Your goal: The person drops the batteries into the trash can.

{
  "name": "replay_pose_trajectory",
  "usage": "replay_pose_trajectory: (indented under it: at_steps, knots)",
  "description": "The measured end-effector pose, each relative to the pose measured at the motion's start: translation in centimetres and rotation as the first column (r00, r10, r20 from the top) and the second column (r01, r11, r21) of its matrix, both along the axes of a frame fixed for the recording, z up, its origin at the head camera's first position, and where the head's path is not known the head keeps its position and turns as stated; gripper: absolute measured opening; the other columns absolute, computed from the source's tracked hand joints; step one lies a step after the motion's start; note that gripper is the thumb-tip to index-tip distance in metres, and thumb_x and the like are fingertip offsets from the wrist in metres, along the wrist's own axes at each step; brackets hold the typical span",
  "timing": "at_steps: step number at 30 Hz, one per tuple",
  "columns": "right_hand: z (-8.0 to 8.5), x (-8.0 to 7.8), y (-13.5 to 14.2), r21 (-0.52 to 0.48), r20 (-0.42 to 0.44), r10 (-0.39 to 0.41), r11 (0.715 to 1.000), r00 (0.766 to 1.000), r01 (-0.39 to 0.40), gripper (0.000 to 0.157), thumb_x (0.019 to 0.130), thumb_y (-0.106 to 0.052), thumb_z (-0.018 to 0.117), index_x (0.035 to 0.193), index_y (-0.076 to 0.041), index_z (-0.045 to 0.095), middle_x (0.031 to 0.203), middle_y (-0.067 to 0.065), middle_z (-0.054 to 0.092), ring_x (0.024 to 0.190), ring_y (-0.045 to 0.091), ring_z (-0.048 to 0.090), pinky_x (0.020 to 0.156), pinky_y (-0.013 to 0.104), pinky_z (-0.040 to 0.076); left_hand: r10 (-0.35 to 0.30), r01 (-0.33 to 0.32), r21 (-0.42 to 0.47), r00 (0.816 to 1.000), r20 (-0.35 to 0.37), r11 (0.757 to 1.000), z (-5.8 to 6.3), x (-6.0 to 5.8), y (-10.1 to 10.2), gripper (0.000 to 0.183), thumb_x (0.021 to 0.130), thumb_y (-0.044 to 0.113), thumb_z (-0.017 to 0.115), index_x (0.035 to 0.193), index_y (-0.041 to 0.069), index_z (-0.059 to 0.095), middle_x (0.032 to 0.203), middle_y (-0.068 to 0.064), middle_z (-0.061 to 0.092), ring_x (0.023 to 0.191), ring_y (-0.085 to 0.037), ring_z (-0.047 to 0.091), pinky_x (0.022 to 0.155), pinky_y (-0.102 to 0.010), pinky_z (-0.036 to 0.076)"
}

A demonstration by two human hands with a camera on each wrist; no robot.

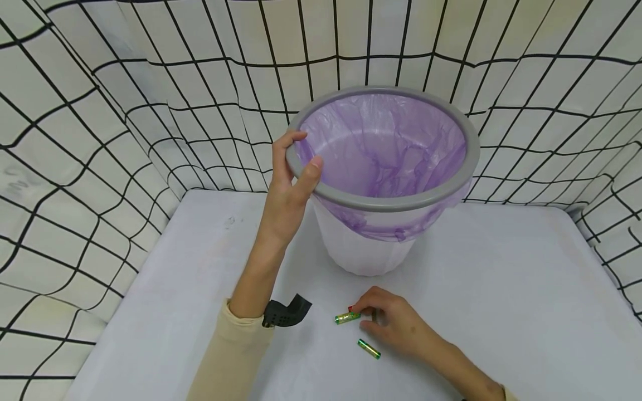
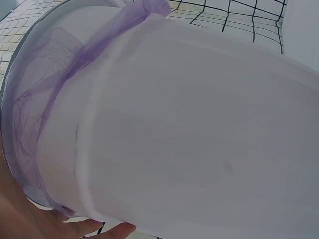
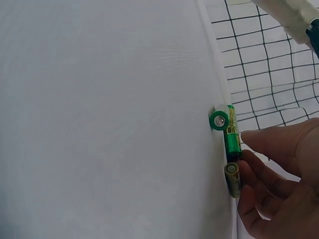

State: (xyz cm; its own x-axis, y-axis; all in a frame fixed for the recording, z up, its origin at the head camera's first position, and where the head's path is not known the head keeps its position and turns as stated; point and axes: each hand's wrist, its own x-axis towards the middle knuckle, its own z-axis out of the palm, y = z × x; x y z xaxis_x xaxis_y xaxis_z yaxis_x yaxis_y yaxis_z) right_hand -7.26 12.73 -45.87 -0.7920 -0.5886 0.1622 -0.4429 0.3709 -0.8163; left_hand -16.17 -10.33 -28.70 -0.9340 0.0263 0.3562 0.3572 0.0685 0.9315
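A white bin [image 1: 368, 250] with a grey rim [image 1: 386, 205] stands on the table, lined with a translucent purple bag [image 1: 351, 161]. My left hand [image 1: 288, 189] grips the rim at its left side, thumb over the inside edge. In the left wrist view the bin's white wall [image 2: 189, 124] fills most of the picture. Low in front of the bin, my right hand [image 1: 401, 323] reaches in with loosely bent fingers, its fingertips right at a green-and-gold battery [image 1: 348, 317]. A second battery [image 1: 369, 348] lies nearer me. The right wrist view shows three batteries [image 3: 233, 144] close together by the fingertips.
A white cloth [image 1: 511, 289] covers the table. Black wire grid panels [image 1: 200, 83] stand along the back and both sides, close behind the bin. A black strap piece [image 1: 288, 312] sticks out from the left wrist.
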Motion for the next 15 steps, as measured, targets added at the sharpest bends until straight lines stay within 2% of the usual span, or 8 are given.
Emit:
replay_pose_trajectory:
  at_steps: [8,15]
  knots:
    - [-0.13,0.13,-0.66,0.035,-0.037,0.009,0.999,0.999,-0.008,0.035,0.084,0.006,0.079,0.112,-0.014,0.074,0.111,-0.003,0.072,0.092,0.013,0.064,0.083,0.022,0.056,0.004,-0.005,-0.003,1.0,-0.004,1.0,-0.18,0.03,-0.03,0.06,0.094,0.052,0.06,0.147,0.036,0.037,0.161,0.001,0.036,0.137,-0.018,0.046,0.111,-0.051,0.043]
    - [-0.28,0.2,-1.08,0.086,-0.037,-0.013,0.996,0.999,0.016,0.031,0.086,0.003,0.079,0.109,-0.016,0.076,0.112,-0.007,0.072,0.098,0.01,0.066,0.086,0.023,0.056,0.01,-0.01,-0.008,1.0,-0.007,1.0,-0.21,0.09,-0.03,0.062,0.094,0.053,0.06,0.148,0.034,0.037,0.161,0.001,0.036,0.137,-0.018,0.047,0.111,-0.052,0.044]
